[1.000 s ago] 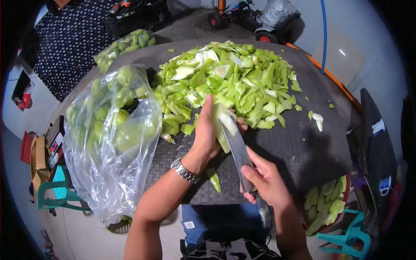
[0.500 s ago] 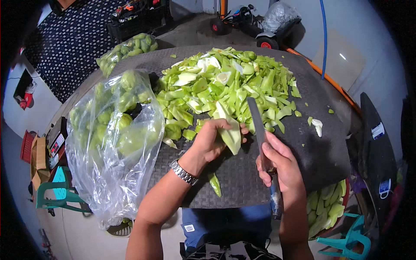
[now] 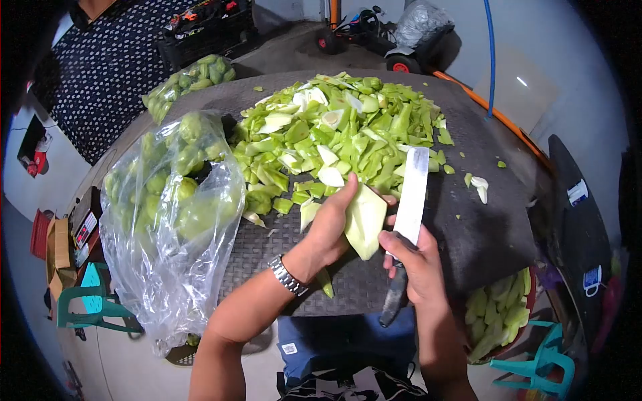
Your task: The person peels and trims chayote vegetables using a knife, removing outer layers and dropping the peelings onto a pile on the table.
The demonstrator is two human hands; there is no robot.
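My left hand (image 3: pixel 331 224) grips a pale green, peeled vegetable piece (image 3: pixel 366 220) near the middle of the dark woven table (image 3: pixel 468 247). Just right of it, my right hand (image 3: pixel 414 260) is closed around a knife (image 3: pixel 412 194), its broad blade pointing up and its dark handle hanging below the palm. Beyond both hands lies a large heap of green and white cut pieces (image 3: pixel 374 127). One green sliver (image 3: pixel 325 283) rests near the front edge, partly behind my left wrist.
A clear bag of whole green vegetables (image 3: pixel 174 220) stands at the left, with another bag (image 3: pixel 190 83) behind it. A person in a patterned top (image 3: pixel 107 73) is at the far left. A tub of pale pieces (image 3: pixel 498 311) sits below the right edge.
The knife has turned so its flat blade shows bright, and its handle has swung left. The held piece has been turned. More pale pieces lie at the near side of the heap.
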